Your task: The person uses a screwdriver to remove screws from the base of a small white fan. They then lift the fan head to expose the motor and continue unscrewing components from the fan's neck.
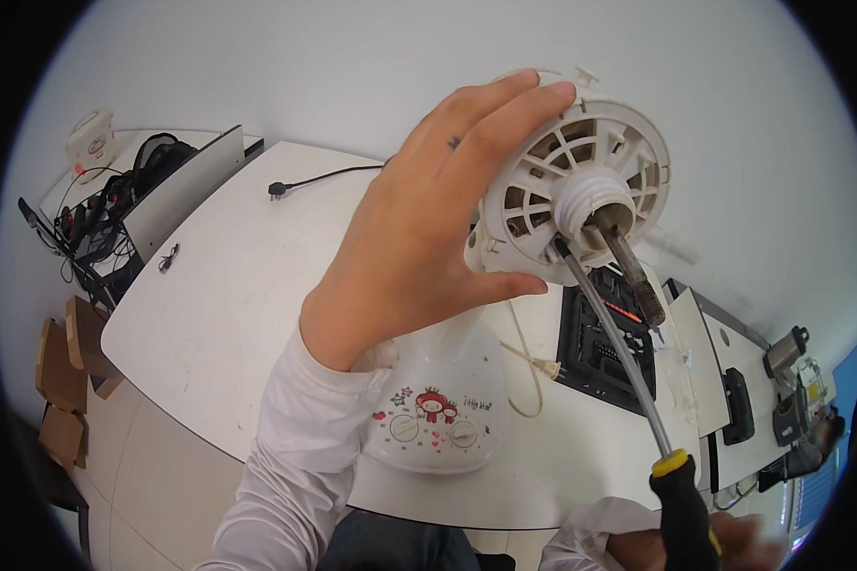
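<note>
My left hand (pixel 419 209) grips the rim of a white fan's round motor housing (pixel 652 162), thumb below and fingers over the top. From the threaded collar at the housing's centre sticks out a dirty metal shaft (pixel 633 271). A long screwdriver (pixel 628 357) with a black and yellow handle has its tip at the slatted face, just beside the collar. My right hand (pixel 733 541) is closed about the handle at the lower right, its fingers blurred and partly hidden. Under the housing stands the fan's white base (pixel 438 452) with two knobs and cartoon pictures.
Behind the base, a black tool case (pixel 590 366) lies open on the white table (pixel 219 285). Beside it lies a pale cord with a plug (pixel 546 366). A black plug (pixel 278 189) lies toward the back left. Cardboard boxes (pixel 62 390) stand on the floor at left.
</note>
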Demonstrator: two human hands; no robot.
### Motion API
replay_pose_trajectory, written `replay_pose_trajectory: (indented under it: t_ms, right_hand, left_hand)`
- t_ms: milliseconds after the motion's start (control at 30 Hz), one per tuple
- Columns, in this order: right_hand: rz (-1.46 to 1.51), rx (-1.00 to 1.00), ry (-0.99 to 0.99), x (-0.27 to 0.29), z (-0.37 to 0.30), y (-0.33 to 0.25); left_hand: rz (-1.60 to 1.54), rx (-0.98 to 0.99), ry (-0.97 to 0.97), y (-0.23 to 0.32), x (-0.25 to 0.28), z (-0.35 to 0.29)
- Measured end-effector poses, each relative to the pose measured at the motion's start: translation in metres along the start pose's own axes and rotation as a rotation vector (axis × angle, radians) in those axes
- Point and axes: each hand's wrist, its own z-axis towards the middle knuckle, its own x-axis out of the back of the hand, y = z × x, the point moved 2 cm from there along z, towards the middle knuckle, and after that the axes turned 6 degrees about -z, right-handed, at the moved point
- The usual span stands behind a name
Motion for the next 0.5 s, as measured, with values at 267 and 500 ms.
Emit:
replay_pose_trajectory:
  t_ms: [267,500]
  right_hand:
    - [0.287,0.057,-0.444,0.018,0.009,-0.005]
    - [0.483,-0.527,-0.325,0.005,0.007,-0.036]
  left_hand:
    - [0.002,0.016,-0.002,0.001,0.002,-0.002]
    - [-0.002,0.061,0.000,0.004,0.004,-0.002]
